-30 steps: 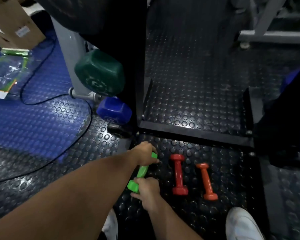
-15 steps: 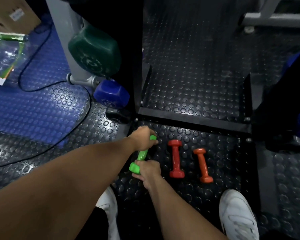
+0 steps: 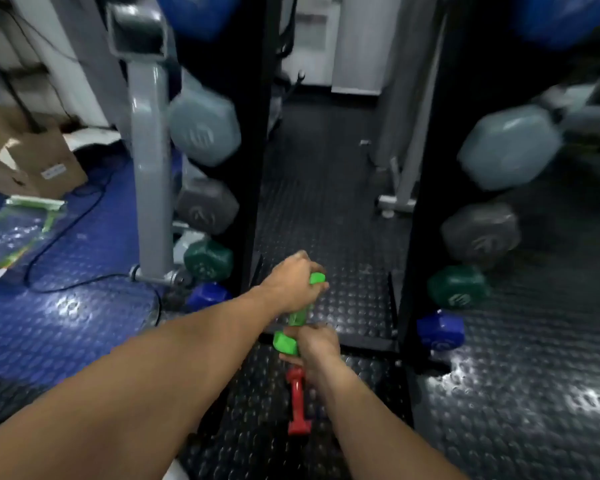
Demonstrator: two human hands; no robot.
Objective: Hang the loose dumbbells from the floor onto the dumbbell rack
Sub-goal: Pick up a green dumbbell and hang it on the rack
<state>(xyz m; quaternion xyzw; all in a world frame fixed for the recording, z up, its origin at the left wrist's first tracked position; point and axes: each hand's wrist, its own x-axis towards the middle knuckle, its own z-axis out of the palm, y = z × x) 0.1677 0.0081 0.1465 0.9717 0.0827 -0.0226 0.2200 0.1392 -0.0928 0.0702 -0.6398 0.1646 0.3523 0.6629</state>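
A bright green dumbbell (image 3: 285, 341) is off the floor, held at both ends. My left hand (image 3: 293, 284) grips its far end and my right hand (image 3: 314, 348) grips its near end. Below my right wrist a red dumbbell (image 3: 297, 405) lies on the studded black floor. The orange dumbbell is hidden behind my right forearm. The black dumbbell rack (image 3: 255, 161) stands straight ahead, with its left post and right post (image 3: 426, 188) carrying hung dumbbells.
Light grey (image 3: 205, 129), dark grey (image 3: 207, 206), dark green (image 3: 208, 259) and blue (image 3: 207, 294) dumbbells hang on the left side, a matching set (image 3: 480, 233) on the right. A grey machine post (image 3: 149, 174), cable (image 3: 70, 285) and cardboard box (image 3: 32, 157) sit left.
Both hands have lifted the green dumbbell up off the floor. My view has tilted up, so the rack's upper rows show. The orange dumbbell is now covered by my right arm.
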